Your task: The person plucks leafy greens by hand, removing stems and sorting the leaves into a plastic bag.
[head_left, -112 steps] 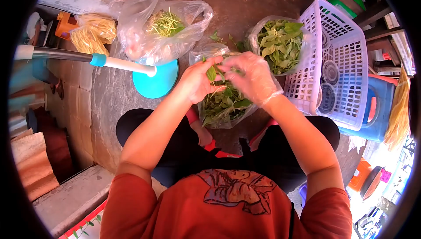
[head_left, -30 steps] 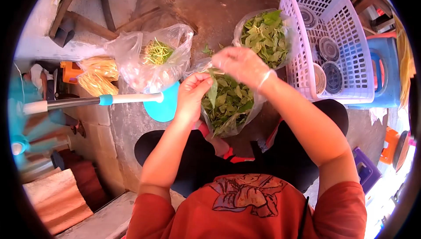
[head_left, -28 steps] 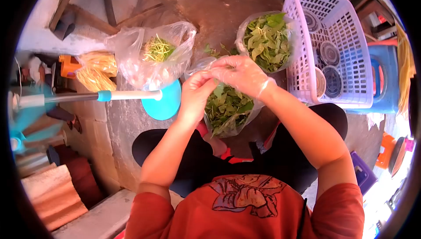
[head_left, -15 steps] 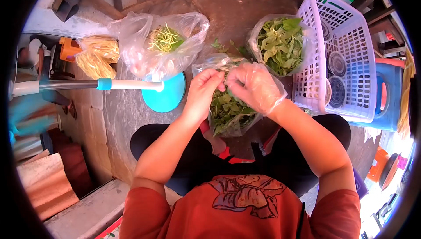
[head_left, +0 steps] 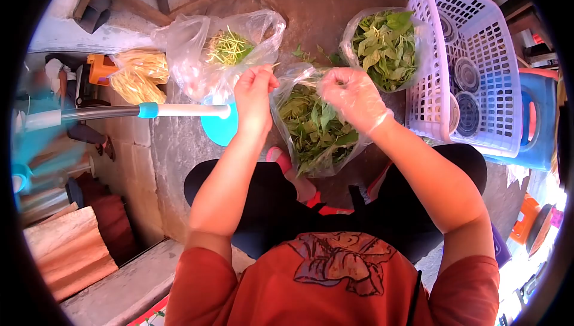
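My left hand is bare and pinched closed, with the pale tip of a thin stem poking out at its fingertips. My right hand wears a clear plastic glove. Its fingers are closed on what looks like a leafy stem, mostly hidden by the hand. Below both hands, an open clear bag of green leaves stands between my feet. A second bag of leaves lies beyond my right hand. Past my left hand is a clear bag with cut pale-green stems on it.
A white slatted basket holding round lids stands at the right, beside a blue container. A white pole crosses from the left over a turquoise disc. A bag of yellow strips lies at the far left.
My hands have moved apart from their meeting point above the middle bag, left hand leftward and right hand rightward. More of the leaves in that bag shows between them.
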A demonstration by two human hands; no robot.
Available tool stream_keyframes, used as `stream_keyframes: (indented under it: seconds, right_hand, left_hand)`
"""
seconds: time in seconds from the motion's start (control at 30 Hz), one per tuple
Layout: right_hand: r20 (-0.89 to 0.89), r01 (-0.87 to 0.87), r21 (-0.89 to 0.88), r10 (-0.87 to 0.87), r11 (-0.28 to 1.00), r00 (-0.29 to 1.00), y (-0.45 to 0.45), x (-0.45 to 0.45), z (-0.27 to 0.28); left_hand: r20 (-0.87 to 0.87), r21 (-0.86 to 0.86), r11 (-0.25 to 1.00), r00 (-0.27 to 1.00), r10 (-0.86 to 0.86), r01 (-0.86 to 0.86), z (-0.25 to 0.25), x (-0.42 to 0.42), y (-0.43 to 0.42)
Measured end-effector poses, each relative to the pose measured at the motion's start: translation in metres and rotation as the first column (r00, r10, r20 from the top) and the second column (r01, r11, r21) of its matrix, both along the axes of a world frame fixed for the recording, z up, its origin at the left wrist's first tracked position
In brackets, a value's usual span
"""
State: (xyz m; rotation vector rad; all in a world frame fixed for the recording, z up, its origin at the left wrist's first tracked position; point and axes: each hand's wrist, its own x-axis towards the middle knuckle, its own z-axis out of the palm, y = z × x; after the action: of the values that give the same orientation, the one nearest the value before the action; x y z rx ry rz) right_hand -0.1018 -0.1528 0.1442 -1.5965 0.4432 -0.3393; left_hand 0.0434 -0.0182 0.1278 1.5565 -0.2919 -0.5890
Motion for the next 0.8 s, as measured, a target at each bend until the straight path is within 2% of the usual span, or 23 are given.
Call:
stream_keyframes:
  seconds: [0.03,0.07,0.2,0.27,0.37,0.47,0.57,0.6,0.63,0.67,0.77,0.8]
  right_hand:
    - [-0.053,-0.020,0.067,0.024,0.998,0.998,-0.003,-0.002,0.003]
    - [-0.018,-0.051,0.073,0.052,0.996,0.998,-0.004,-0.003,0.001]
    - [0.003,-0.149,0.090,0.150,0.985,0.989,-0.003,-0.002,0.009]
    - [0.044,-0.176,0.121,0.171,0.977,0.984,-0.001,-0.001,0.005]
    - [0.003,-0.141,0.178,0.142,0.974,0.990,0.001,-0.001,0.009]
    - [-0.066,-0.141,0.159,0.153,0.977,0.986,-0.003,-0.003,0.015]
    - [-0.053,-0.036,0.062,0.039,0.997,0.998,-0.007,-0.001,0.005]
    - [-0.026,-0.025,0.113,0.028,0.993,0.999,-0.010,0.001,0.000]
    - [0.008,0.035,0.277,-0.039,0.960,0.999,-0.012,0.003,-0.003]
    - [-0.008,0.118,0.348,-0.123,0.930,0.992,-0.018,0.004,-0.004]
    - [-0.071,0.279,0.516,-0.285,0.810,0.956,-0.025,0.001,0.012]
    - [-0.104,0.309,0.555,-0.304,0.772,0.947,-0.032,0.002,0.008]
  left_hand:
    - [-0.055,-0.022,1.000,0.998,-0.010,0.008,0.006,0.002,0.000]
    - [-0.111,-0.045,0.999,0.994,-0.023,0.018,0.011,0.002,-0.002]
    - [0.034,-0.046,0.969,0.970,-0.240,0.241,0.018,-0.030,-0.008]
    - [0.061,-0.082,0.955,0.958,-0.282,0.286,0.016,-0.036,-0.008]
    - [0.045,-0.097,0.941,0.946,-0.321,0.323,0.018,-0.035,-0.005]
    - [0.064,-0.056,0.936,0.937,-0.343,0.346,0.019,-0.035,-0.002]
    - [0.109,0.000,0.947,0.942,-0.318,0.320,0.018,-0.034,-0.002]
    - [0.121,-0.002,0.957,0.950,-0.286,0.289,0.015,-0.031,-0.003]
    - [0.132,-0.005,0.966,0.958,-0.254,0.257,0.011,-0.029,-0.004]
    - [0.087,0.002,0.976,0.972,-0.218,0.219,0.004,-0.026,-0.003]
    - [0.120,0.325,0.816,0.835,-0.537,0.478,-0.054,-0.019,0.011]
    - [0.245,0.478,0.719,0.709,-0.661,0.505,-0.067,-0.024,0.016]
